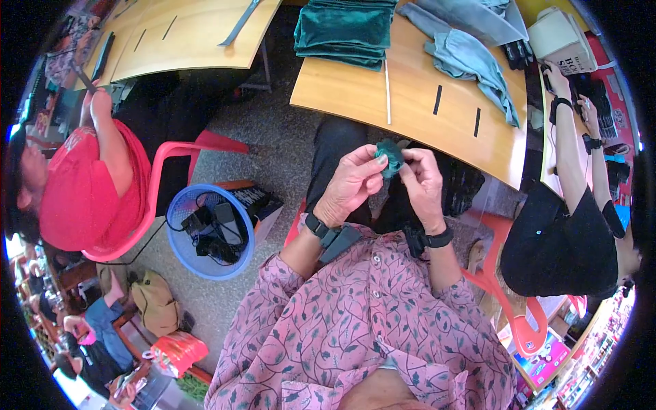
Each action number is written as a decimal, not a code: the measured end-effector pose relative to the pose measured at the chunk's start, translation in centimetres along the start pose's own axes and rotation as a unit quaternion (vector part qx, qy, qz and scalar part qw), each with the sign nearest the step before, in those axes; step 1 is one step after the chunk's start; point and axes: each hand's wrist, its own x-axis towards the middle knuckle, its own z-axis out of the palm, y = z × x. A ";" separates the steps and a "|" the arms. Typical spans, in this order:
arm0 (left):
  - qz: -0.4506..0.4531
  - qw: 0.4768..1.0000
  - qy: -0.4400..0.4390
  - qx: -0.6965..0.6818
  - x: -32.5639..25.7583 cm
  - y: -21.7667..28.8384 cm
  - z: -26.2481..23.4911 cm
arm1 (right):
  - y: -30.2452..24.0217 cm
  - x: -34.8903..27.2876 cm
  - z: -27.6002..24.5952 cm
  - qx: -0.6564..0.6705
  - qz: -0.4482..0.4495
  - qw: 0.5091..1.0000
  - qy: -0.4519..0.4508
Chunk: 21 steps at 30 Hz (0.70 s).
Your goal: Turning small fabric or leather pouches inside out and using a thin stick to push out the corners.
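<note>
My left hand [353, 183] and my right hand [423, 187] are raised over my lap, just in front of the table's near edge. Between them is a small bunched piece of dark green fabric [389, 158] with a velvety look. The left thumb and fingers pinch its left side, and the right fingers close on its right side. Whether it is a finished item cannot be made out. Beyond my hands, a stack of folded green velvet cloth [344, 34] lies at the table's far left, with a thin white stick [388, 92] running toward me from it.
The wooden table [417, 102] also carries grey-blue cloth [471, 72] and a translucent bin [478, 20]. On the floor to my left stands a blue basket [178, 256] holding black cables and adapters. Seated people in red [89, 184] and black [560, 246] flank me.
</note>
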 end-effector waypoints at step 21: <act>0.086 0.929 0.054 0.355 -0.1 0.2 0.7 | -1.6 0.4 -0.9 0.126 0.093 0.987 -0.017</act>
